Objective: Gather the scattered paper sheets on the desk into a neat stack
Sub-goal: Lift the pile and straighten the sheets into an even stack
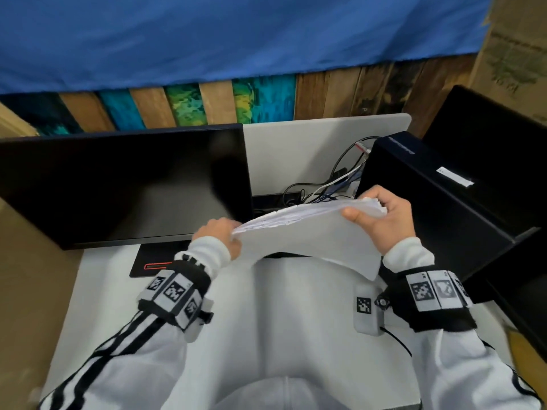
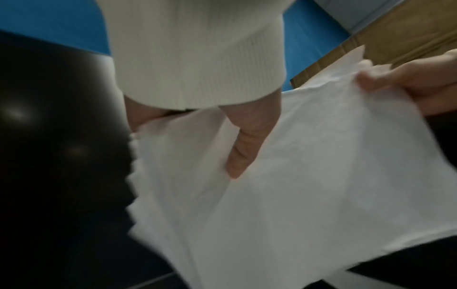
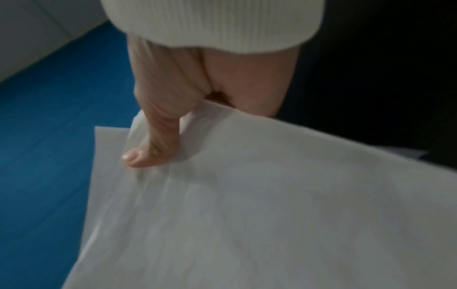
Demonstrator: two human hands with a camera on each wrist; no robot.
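Observation:
A bundle of white paper sheets (image 1: 307,232) hangs in the air above the white desk (image 1: 266,321), held at both ends. My left hand (image 1: 220,235) grips its left end, thumb on the near face (image 2: 247,144). My right hand (image 1: 381,214) grips the right end, thumb pressed on the near face (image 3: 150,144), fingers behind. The sheets' left edges (image 2: 138,176) are staggered and uneven. In the right wrist view the paper (image 3: 272,215) fills the lower frame. No loose sheet shows on the desk.
A black monitor (image 1: 124,187) stands at the back left on its base (image 1: 157,261). A black computer case (image 1: 444,208) stands to the right, close to my right hand. Cables (image 1: 334,184) lie behind the paper. A small tagged device (image 1: 365,309) lies on the desk.

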